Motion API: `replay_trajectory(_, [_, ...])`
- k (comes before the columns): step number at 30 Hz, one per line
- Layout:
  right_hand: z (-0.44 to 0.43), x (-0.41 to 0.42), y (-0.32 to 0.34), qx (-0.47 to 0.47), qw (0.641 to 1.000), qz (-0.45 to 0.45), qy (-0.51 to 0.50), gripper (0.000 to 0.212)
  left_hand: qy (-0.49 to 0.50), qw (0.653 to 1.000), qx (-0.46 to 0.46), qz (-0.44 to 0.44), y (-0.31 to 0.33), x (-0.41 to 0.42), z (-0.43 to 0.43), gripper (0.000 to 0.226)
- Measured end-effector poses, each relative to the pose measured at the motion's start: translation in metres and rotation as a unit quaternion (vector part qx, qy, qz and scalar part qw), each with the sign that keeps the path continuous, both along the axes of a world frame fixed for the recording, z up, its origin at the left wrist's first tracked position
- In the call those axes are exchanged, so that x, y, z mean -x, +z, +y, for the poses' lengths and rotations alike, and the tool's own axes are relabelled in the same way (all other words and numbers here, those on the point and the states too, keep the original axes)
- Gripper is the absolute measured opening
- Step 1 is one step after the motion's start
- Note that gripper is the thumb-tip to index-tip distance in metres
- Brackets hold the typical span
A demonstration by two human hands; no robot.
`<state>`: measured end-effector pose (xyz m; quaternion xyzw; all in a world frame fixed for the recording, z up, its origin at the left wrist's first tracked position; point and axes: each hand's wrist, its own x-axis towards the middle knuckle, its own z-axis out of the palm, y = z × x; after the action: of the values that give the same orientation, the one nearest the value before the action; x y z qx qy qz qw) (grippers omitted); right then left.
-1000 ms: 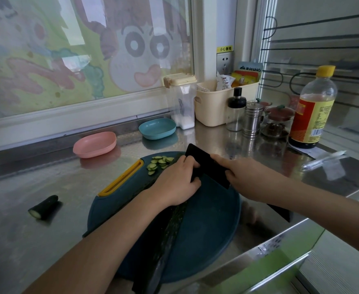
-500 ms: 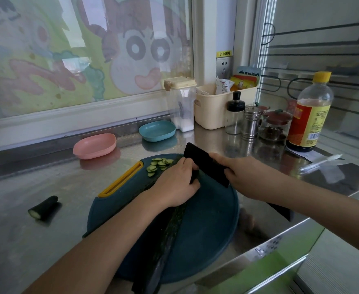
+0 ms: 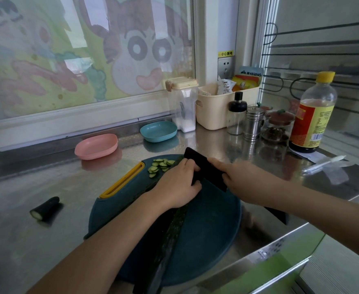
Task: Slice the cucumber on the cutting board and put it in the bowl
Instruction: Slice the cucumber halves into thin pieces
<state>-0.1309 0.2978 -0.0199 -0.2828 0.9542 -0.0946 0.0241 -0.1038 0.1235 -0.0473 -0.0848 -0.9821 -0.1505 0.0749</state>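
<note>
Head view: slicing is in hand. Fingers of the left hand (image 3: 175, 185) curl over the cucumber (image 3: 174, 227) on the cutting board (image 3: 213, 225) near the front edge of the tabletop (image 3: 36, 247); the right hand (image 3: 245, 180) clamps the knife (image 3: 208, 170). Next, probably another thin cut beside the slices (image 3: 160, 164).

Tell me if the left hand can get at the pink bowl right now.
Probably yes: the left hand would have to let go of the cucumber, but nothing tall stands between it and the pink bowl.
</note>
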Motion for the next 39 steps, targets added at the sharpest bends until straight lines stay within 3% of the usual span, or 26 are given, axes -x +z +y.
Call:
replay_trajectory(31, [0.01, -0.004, 0.014, 0.031, 0.999, -0.038, 0.008, 0.055, -0.001, 1.0, -0.013, -0.003, 0.001, -0.002, -0.001, 0.034])
replay_trajectory(39, [-0.002, -0.001, -0.002, 0.016, 1.0, 0.018, 0.012, 0.058, 0.001, 1.0, -0.015, 0.003, 0.0, -0.002, 0.001, 0.035])
